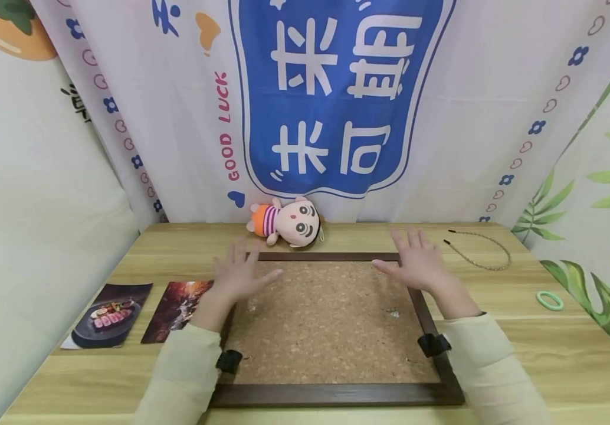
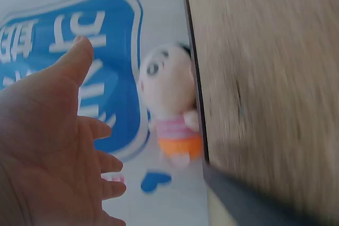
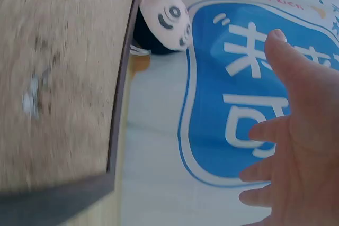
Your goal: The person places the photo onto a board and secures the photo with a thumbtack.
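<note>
Framed corkboard (image 1: 326,330), one. Rectangular; speckled tan-brown cork panel (image 1: 315,354) within a dark brown border (image 1: 331,394). Condition: pale, worn-looking spots on the cork near the left and right sides, small dark marks toward the near right corner. Pose: cork face up, long sides running left to right. Location: middle of the wood-grain tabletop (image 1: 501,301), toward its near edge. Side borders partly hidden.
</note>
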`<state>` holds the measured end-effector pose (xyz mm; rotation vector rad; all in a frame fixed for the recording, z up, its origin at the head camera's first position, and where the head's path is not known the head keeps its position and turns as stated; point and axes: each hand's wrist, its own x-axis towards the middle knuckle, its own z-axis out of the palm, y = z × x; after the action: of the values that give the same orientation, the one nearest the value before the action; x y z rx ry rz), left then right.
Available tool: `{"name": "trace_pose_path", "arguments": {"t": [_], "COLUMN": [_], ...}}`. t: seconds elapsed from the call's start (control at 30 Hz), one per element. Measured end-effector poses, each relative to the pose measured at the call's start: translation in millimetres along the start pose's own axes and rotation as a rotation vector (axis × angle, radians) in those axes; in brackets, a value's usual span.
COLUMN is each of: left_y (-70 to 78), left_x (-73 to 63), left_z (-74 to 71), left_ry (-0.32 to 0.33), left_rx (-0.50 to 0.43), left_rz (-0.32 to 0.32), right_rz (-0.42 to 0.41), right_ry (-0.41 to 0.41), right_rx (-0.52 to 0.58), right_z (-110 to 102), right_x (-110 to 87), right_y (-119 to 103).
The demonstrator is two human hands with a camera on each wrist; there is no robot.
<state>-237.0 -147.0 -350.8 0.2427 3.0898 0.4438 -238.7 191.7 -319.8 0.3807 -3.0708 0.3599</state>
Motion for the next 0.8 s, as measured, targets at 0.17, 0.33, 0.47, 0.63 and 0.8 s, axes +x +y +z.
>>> {"name": "trace_pose_path", "arguments": {"t": [0.17,0.33,0.47,0.63,0.8], "left_y": [-35.0,-74.4,-104.1,-128.2,-141.0], "left_x": [-10.7,-29.4,-45.1,-55.0,-59.8], "left_z": [-8.3,-17.9,-18.9,-14.0,-9.8], "left_ry": [0.010,0.050,0.084,0.158,0.157], "left_rx": [-0.008,-0.027,-0.086,-0.093,-0.166], "left_rz": [-0.055,-0.108,-0.124,-0.094,-0.110], "right_rz": [-0.007,-0.011,-0.021,-0.039,0.010], "right_ry": [0.073,0.118,0.148,0.187,0.140], "right_rx": [0.012,0.057,0.077,0.183,0.305], "right_z": [-9.1,-12.3,-11.1,-3.8,8.3], "right_x": [-11.0,-22.8,-34.1,-44.3,-49.3], "right_y": [20.2,45.0,68.0,95.5,114.7]}}
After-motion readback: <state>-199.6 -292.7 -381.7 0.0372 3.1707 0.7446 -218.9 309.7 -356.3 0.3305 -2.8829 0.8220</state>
